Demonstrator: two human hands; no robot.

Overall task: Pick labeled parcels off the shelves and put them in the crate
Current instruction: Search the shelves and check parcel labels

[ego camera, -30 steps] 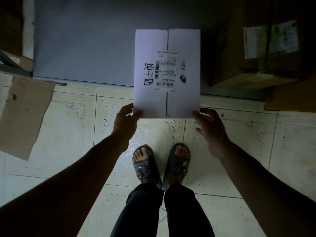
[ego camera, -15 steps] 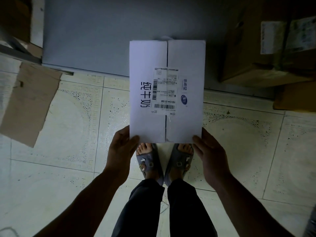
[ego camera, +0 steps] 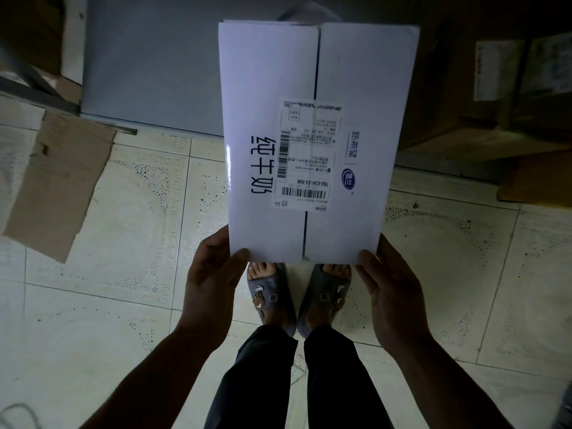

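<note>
Above my sandalled feet point(ego camera: 298, 297) I hold the white parcel point(ego camera: 312, 144) flat in the air, its near edge closest to me and its far edge reaching out over the grey panel point(ego camera: 148, 63) beyond the tiled floor point(ego camera: 123, 230). My left hand point(ego camera: 213, 283) clasps the parcel's near left corner, thumb on top; my right hand point(ego camera: 391, 289) clasps the near right corner the same way. The shipping label point(ego camera: 306, 153) sits across the parcel's centre seam, facing up. Since I grip only one end, I judge the far end wants to droop, so I should slide my palms further under the parcel, keep it level and carry it close to my body. No crate is in view, so I must turn to find it before lowering. My fingers under the parcel are hidden. To the parcel's right, brown boxes point(ego camera: 495, 97) lie in deep shadow, their labels unreadable; to its left a flat piece of cardboard point(ego camera: 58, 181) lies on the tiles. The label's small print is too fine to read.
</note>
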